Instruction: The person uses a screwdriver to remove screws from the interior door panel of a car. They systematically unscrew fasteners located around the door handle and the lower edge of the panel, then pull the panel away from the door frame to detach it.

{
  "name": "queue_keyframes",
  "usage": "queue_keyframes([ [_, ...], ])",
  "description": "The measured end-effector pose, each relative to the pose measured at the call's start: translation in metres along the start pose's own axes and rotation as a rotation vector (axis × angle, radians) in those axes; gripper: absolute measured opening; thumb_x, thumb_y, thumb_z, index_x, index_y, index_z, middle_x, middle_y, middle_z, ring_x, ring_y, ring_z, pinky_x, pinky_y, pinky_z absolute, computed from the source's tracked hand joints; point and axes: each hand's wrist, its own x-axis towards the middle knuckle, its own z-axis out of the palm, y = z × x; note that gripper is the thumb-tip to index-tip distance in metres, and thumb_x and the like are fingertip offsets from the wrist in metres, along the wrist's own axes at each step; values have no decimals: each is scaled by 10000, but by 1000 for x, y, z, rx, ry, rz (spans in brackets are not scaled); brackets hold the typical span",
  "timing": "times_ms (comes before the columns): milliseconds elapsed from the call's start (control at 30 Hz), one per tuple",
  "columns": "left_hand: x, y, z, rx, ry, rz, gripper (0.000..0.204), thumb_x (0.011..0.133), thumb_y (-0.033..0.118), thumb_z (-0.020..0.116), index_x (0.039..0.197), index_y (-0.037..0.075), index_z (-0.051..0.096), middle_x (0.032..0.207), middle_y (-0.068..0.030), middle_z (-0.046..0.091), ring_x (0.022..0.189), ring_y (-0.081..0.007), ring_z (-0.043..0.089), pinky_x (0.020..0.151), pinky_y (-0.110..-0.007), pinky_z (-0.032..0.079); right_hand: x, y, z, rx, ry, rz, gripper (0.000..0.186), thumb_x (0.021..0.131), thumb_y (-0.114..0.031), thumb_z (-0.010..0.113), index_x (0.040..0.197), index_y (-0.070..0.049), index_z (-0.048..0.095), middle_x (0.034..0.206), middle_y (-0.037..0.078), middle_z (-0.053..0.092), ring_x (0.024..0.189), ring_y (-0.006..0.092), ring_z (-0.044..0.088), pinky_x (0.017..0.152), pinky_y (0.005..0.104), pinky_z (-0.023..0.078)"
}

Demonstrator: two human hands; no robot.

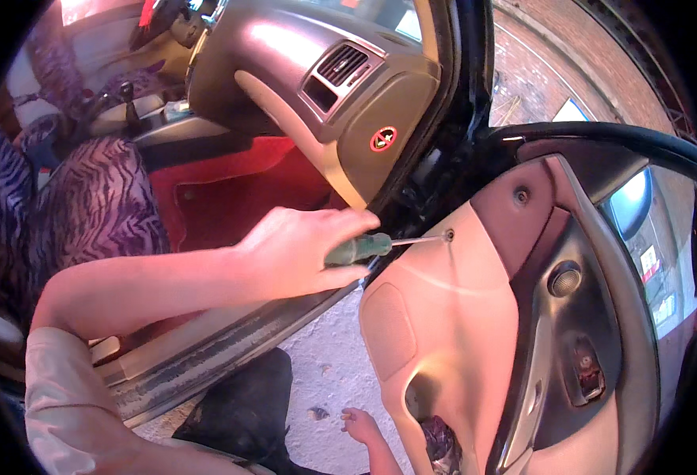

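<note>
My left hand (293,252) reaches across from the left, its fingers wrapped round the green handle of a screwdriver (358,250). The thin metal shaft points right, and its tip meets a small dark screw hole (450,235) in the beige door panel (443,309). Lower down, in front of the pale ground, my right hand (359,426) is held with its fingers curled. Whether anything small is in it cannot be made out. Higher on the panel, in the brown part, sits another round dark recess (522,195).
The open car door carries an inner handle (588,372), a round speaker (565,279) and a pocket with a dark crumpled item (439,443). The worn door sill (206,368) runs below my left arm. Beyond are the dashboard (285,55), a red floor mat (222,190) and zebra-patterned seats (103,198).
</note>
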Motion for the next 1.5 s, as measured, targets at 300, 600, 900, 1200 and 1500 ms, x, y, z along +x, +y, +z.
queue_keyframes([
  [300, 6, 14, -2, -423, -50, -568, 336, 921, 329, 657, 1012, 8, 701, 794, -171, 699, 804, -321, 705, 703, -367, 545, -8, -36, -11, -69, 13, 16, 454, 831, -18, 547, 1280, 6, 611, 1157, 205, 693, 930, 288, 723, 821, 340, 573],
  [600, 2, -7, -15, 499, -241, 311, 474, 862, 409, 696, 1168, 75, 558, 736, -115, 582, 734, -321, 667, 626, -416, 565, -10, -26, -2, -139, -18, -32, 446, 835, -15, 529, 1273, 5, 617, 1130, 196, 701, 1028, 267, 700, 821, 337, 572],
  [900, 10, 6, -7, -553, -146, -715, 444, 942, 403, 633, 988, -35, 692, 836, -168, 692, 758, -213, 661, 747, -344, 519, 4, -11, 1, -58, -1, -20, 429, 859, -39, 533, 1278, -5, 615, 1145, 178, 704, 971, 254, 721, 831, 338, 570],
  [1200, -1, -4, -7, 213, -125, 120, 355, 917, 311, 650, 1171, 64, 623, 764, -105, 629, 624, -260, 653, 580, -356, 554, -7, -25, -9, -99, 55, -49, 424, 849, -108, 567, 1264, -52, 637, 1084, 170, 723, 953, 279, 719, 863, 388, 557],
  [1500, 5, -5, -5, 38, 60, 103, 379, 927, 315, 644, 1201, 59, 594, 849, -110, 620, 740, -256, 662, 585, -381, 539, 2, -12, -1, -130, 61, -64, 428, 839, -65, 554, 1257, -19, 634, 1092, 185, 719, 920, 258, 732, 843, 374, 568],
])
